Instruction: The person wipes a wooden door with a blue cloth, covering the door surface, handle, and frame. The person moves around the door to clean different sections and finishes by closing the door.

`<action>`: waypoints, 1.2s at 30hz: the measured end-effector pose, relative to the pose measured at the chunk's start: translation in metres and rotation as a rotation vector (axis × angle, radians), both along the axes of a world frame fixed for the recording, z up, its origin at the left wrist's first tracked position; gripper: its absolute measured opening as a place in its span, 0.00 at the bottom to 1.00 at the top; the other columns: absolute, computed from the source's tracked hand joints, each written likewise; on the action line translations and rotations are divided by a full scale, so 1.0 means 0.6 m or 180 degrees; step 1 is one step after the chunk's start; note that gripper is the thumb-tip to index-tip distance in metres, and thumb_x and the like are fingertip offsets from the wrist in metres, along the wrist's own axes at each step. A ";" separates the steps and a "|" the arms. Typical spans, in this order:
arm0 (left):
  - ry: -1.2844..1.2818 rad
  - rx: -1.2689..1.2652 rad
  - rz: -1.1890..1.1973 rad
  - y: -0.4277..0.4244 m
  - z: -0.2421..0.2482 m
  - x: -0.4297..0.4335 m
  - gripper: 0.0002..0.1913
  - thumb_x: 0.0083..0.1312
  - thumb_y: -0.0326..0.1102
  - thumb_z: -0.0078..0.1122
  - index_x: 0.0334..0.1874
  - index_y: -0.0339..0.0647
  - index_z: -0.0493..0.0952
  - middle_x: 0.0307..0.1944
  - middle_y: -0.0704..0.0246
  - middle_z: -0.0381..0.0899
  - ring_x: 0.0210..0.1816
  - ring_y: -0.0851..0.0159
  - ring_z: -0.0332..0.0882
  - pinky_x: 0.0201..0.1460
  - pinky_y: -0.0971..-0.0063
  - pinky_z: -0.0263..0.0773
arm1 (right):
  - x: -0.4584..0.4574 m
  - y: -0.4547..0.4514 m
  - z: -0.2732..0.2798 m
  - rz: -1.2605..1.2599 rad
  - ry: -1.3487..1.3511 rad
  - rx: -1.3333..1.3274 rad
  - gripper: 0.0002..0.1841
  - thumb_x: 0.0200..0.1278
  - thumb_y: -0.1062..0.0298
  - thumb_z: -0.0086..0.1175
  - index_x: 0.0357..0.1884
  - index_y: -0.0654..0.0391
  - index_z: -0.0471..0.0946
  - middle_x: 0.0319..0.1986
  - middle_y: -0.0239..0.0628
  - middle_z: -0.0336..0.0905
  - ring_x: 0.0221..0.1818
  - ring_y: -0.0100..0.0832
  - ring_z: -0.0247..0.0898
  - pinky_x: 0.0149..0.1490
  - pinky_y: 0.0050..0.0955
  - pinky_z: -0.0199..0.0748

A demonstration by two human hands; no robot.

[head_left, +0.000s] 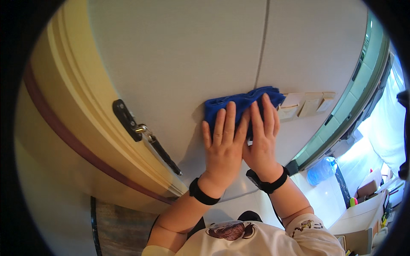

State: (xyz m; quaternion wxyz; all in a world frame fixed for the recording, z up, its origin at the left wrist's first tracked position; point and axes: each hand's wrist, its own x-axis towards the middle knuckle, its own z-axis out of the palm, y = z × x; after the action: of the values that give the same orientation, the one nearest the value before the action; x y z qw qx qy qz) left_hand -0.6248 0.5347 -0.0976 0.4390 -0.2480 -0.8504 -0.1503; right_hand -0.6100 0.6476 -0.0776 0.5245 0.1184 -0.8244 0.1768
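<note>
A folded blue cloth (pixel 237 100) lies against a pale wall panel (pixel 179 57), across the lower end of a seam. My left hand (pixel 224 144) presses flat on it with the fingers spread and pointing up. Close beside it, my right hand (pixel 264 137) holds down the cloth's right part, and the two hands touch or overlap near the thumbs. Black straps circle both wrists, and the right one carries a small black device (pixel 254 180). Just right of the cloth is a row of wall switches (pixel 307 104), its near end partly covered by the fabric.
At left, a black plate (pixel 126 120) with a metal joint and a hanging black handle (pixel 165 155) sits beside the wooden frame (pixel 67 80). On the right, a large blue plastic water bottle (pixel 322 171) lies on the tiled floor beyond a tiled edge. Cluttered furniture (pixel 358 211) stands lower right.
</note>
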 end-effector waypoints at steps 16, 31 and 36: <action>-0.0215 -0.0450 0.0094 0.179 -0.197 0.033 0.32 0.53 0.43 0.63 0.64 0.50 0.69 0.66 0.49 0.57 0.66 0.44 0.54 0.67 0.43 0.49 | 0.022 0.231 -0.159 0.0596 -0.0580 0.0647 0.29 0.46 0.68 0.62 0.56 0.55 0.74 0.59 0.39 0.67 0.58 0.40 0.63 0.62 0.38 0.63; -0.0610 -0.0235 -0.1189 0.577 -0.104 0.049 0.41 0.58 0.52 0.61 0.67 0.31 0.60 0.70 0.46 0.52 0.72 0.50 0.48 0.70 0.52 0.47 | 0.002 0.667 -0.046 -0.0099 0.0031 0.1505 0.27 0.45 0.63 0.60 0.53 0.53 0.77 0.58 0.37 0.71 0.64 0.43 0.59 0.70 0.49 0.46; -0.0600 0.0173 -0.1132 0.611 -0.102 0.045 0.40 0.58 0.51 0.61 0.66 0.28 0.61 0.68 0.46 0.55 0.71 0.50 0.51 0.69 0.51 0.48 | 0.001 0.683 0.015 -0.0089 -0.0019 0.2114 0.29 0.45 0.62 0.60 0.55 0.47 0.77 0.59 0.27 0.70 0.63 0.35 0.60 0.71 0.47 0.43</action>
State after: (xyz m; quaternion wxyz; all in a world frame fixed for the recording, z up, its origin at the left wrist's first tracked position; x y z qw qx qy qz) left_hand -0.5979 0.9013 -0.1588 0.3306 -0.3671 -0.8261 -0.2709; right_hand -0.6097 1.0576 -0.0688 0.4572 0.2710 -0.8401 -0.1085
